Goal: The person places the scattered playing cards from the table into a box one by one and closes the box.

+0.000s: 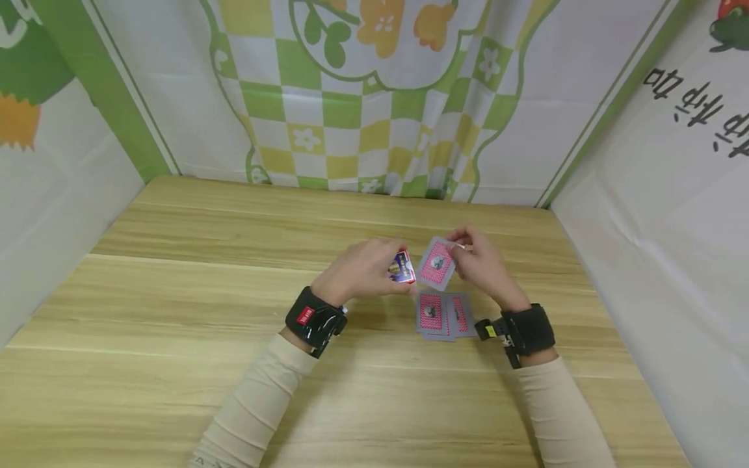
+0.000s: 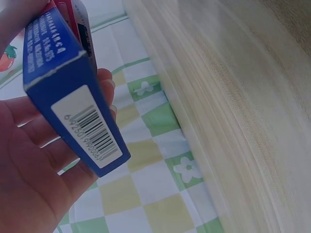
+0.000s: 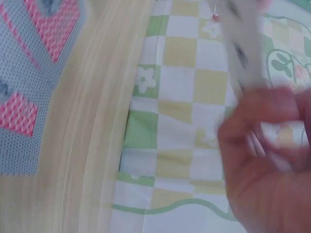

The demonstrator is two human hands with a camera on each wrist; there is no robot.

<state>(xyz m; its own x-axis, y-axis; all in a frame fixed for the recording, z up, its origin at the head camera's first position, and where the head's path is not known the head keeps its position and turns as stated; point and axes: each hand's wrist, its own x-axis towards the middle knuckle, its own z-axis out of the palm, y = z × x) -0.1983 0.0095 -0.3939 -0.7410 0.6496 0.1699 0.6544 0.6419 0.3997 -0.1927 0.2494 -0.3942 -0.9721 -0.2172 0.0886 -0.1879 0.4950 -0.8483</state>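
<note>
My left hand [image 1: 368, 268] grips a blue and red playing-card box [image 1: 401, 268] between thumb and fingers. Its blue end with a white barcode label [image 2: 88, 127] faces the camera in the left wrist view. Just right of the box, my right hand [image 1: 481, 263] pinches a playing card [image 1: 436, 262] by its edge, with the red patterned back up in the head view. In the right wrist view the held card [image 3: 242, 48] is blurred and seen at a slant. Below both hands, several overlapping playing cards [image 1: 432, 312] lie back up on the table.
The wood-grain table [image 1: 175, 312] reaches back to a green and yellow checked curtain [image 1: 357, 117]. White fabric walls [image 1: 649, 214] stand on the left and right sides. Each wrist carries a black strapped camera band [image 1: 313, 320].
</note>
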